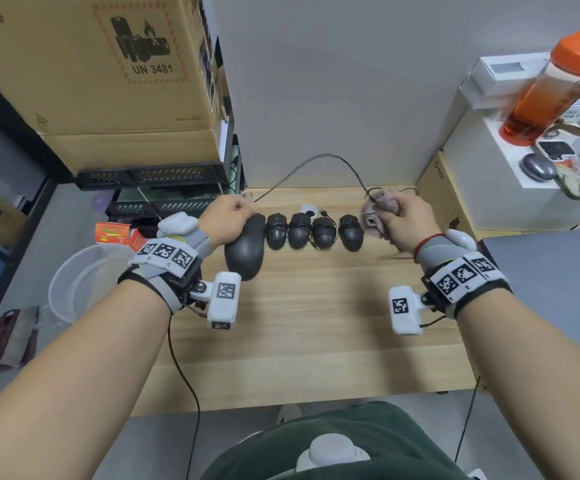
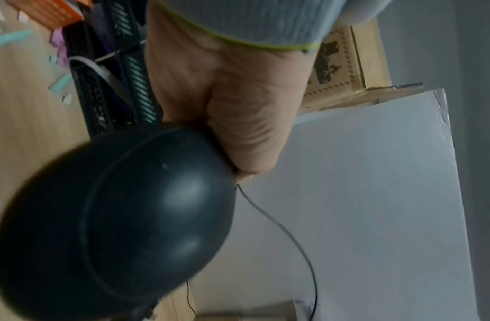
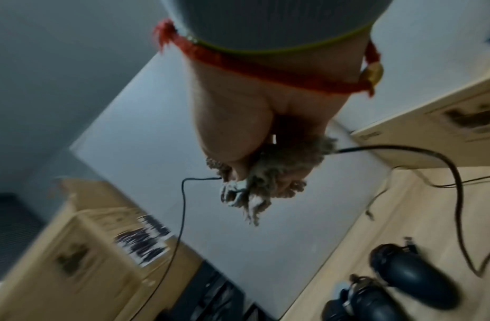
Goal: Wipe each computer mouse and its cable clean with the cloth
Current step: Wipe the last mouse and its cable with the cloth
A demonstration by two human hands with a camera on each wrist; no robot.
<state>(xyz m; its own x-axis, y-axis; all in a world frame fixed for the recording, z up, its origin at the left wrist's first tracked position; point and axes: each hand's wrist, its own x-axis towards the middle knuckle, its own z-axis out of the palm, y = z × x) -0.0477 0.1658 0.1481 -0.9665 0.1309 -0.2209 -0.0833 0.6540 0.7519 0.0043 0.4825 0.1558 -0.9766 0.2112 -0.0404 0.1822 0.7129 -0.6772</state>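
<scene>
My left hand [image 1: 234, 216] grips a black mouse [image 1: 245, 249] by its front end, held above the wooden desk [image 1: 299, 323]; in the left wrist view the mouse [image 2: 114, 228] fills the lower left. Its thin black cable [image 1: 326, 157] arcs up and across to my right hand [image 1: 401, 216], which clutches a pinkish-grey cloth [image 1: 382, 202] wrapped round the cable [image 3: 403, 149]. The cloth [image 3: 255, 184] bunches between the right fingers. Several more black mice [image 1: 312, 232] lie in a row at the desk's back, cables bundled on them.
Cardboard boxes [image 1: 108, 71] and black trays [image 1: 157, 188] stand at the left. A clear plastic bowl [image 1: 80, 278] sits lower left. A grey laptop [image 1: 558, 289] lies at the right, with white boxes and an orange bottle [image 1: 555, 81] behind it.
</scene>
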